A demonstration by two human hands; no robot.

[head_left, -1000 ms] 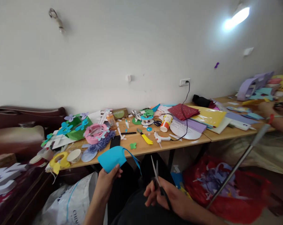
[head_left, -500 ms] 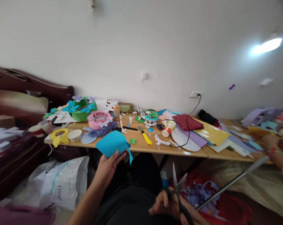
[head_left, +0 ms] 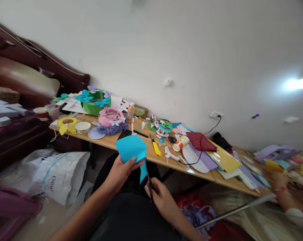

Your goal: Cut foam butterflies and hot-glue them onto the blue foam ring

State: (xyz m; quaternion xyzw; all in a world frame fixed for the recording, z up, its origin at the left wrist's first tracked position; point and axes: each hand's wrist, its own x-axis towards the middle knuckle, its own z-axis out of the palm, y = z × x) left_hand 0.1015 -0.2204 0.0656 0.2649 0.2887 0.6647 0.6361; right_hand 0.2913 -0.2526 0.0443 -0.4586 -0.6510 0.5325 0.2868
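A sheet of bright blue paper (head_left: 131, 148) is pinched in my left hand (head_left: 122, 172), thumb on top, above my lap. From its right side a narrow cut strip (head_left: 143, 173) hangs down. My right hand (head_left: 158, 194) grips a pair of scissors (head_left: 149, 182) with dark handles. Their blades point up and meet the right edge of the paper beside the strip. Beyond the paper, on the table, lie a yellow utility knife (head_left: 155, 147), a black pen (head_left: 140, 134) and a white glue gun (head_left: 170, 155).
The long wooden table (head_left: 108, 143) carries a green paper ring (head_left: 96, 106), a pink ring (head_left: 111, 117), yellow tape (head_left: 67, 125), a paper cup (head_left: 180, 143) and coloured sheets. A white bag (head_left: 63, 177) stands at the lower left. A co-worker's hand (head_left: 279, 182) is at the far right.
My right hand has brought the scissors up and left from over my lap to the paper's edge. The blades, wide apart before, now meet the paper. The view has tilted.
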